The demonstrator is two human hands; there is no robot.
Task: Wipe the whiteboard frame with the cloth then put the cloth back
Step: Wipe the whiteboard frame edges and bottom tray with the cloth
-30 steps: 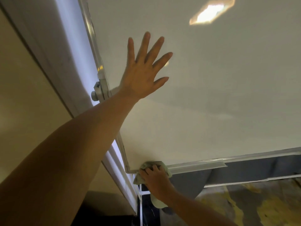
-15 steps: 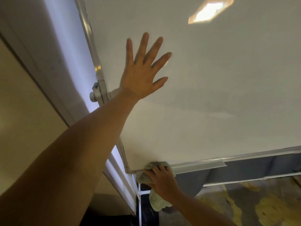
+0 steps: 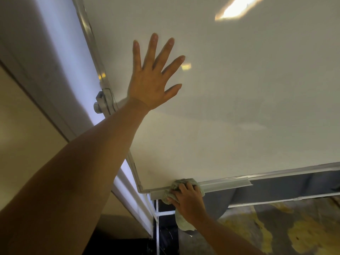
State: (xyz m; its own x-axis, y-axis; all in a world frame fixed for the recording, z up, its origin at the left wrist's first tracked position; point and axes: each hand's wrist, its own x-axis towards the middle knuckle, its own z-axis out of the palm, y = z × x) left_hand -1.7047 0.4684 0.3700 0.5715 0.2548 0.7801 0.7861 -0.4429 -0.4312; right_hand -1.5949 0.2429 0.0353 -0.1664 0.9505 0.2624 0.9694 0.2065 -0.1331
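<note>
Two bare hands show in the head view, with one cloth (image 3: 182, 195) and one whiteboard (image 3: 230, 107). Left hand (image 3: 153, 85) lies flat on the board, fingers (image 3: 166, 50) spread wide, holding nothing. Right hand (image 3: 189, 201) has its fingers curled around the pale green cloth, pressing it against the whiteboard frame (image 3: 226, 183) near the bottom-left corner. Below is a mottled grey and yellow floor (image 3: 287, 232).

Whiteboard (image 3: 239, 107) bears left hand (image 3: 149, 85) flat; cloth (image 3: 181, 184) pressed on bottom frame (image 3: 276, 176).
</note>
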